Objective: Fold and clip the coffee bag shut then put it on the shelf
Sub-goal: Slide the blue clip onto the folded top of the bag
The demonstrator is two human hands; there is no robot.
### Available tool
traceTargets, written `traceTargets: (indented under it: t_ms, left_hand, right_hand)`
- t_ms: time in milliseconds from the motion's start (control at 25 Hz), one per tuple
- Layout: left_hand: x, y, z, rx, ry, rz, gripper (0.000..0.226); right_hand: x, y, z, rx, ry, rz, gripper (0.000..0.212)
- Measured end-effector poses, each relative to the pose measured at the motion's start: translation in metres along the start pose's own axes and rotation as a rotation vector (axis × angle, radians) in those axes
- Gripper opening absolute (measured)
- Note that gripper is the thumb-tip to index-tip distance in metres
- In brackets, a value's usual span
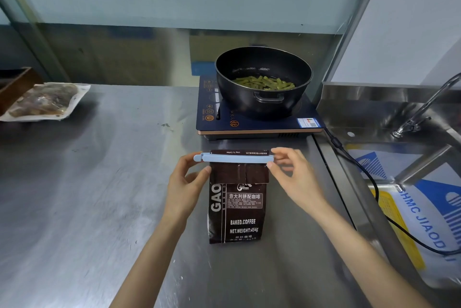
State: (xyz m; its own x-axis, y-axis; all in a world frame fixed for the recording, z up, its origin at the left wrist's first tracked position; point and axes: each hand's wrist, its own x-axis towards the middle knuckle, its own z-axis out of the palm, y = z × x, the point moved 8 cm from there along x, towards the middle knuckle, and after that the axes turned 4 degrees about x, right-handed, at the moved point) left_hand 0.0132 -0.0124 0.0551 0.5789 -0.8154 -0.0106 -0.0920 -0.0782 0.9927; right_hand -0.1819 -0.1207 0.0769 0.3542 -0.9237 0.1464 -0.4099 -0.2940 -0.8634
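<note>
On the steel counter [99, 183], just before an induction cooker [249, 123] bearing a black pot [264, 83]: dark coffee bag [237, 210], top folded over, pale blue clip [234, 158] across the fold. Left hand [185, 183] pinching the clip's left end; right hand [294, 175] pinching its right end, remaining fingers loosely spread.

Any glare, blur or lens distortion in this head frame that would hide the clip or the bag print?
Head view: wide-angle bending curves the wall posts and counter edges; soft glare streaks the steel; the clip and coffee bag are sharp, large print readable, small print not; the left hand and right hand show no motion blur.
</note>
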Motion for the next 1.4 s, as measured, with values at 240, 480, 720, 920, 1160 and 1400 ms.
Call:
traceTargets:
  t_ms: [240,480,720,920,1160,1400]
  left_hand:
    - [-0.002,0.002,0.002,-0.007,0.002,-0.003,0.026]
    - [-0.005,0.002,0.004,-0.016,-0.003,-0.017,0.027]
    - [-0.005,0.0,0.002,-0.007,-0.004,-0.023,0.032]
    - [-0.01,-0.017,0.001,0.017,-0.02,-0.058,0.033]
    - [-0.03,-0.056,0.008,0.104,-0.077,-0.154,0.024]
    - [-0.04,-0.061,0.011,0.16,-0.075,-0.136,0.012]
  right_hand:
    - [-0.027,0.045,0.021,0.133,-0.021,0.167,0.023]
    - [-0.043,0.056,0.039,0.165,-0.067,0.175,0.023]
    - [-0.045,0.052,0.041,0.209,-0.077,0.155,0.029]
    - [-0.044,0.053,0.041,0.197,-0.099,0.17,0.03]
    - [-0.046,0.054,0.041,0.2,-0.094,0.183,0.029]
    - [-0.051,0.053,0.04,0.217,-0.063,0.188,0.029]
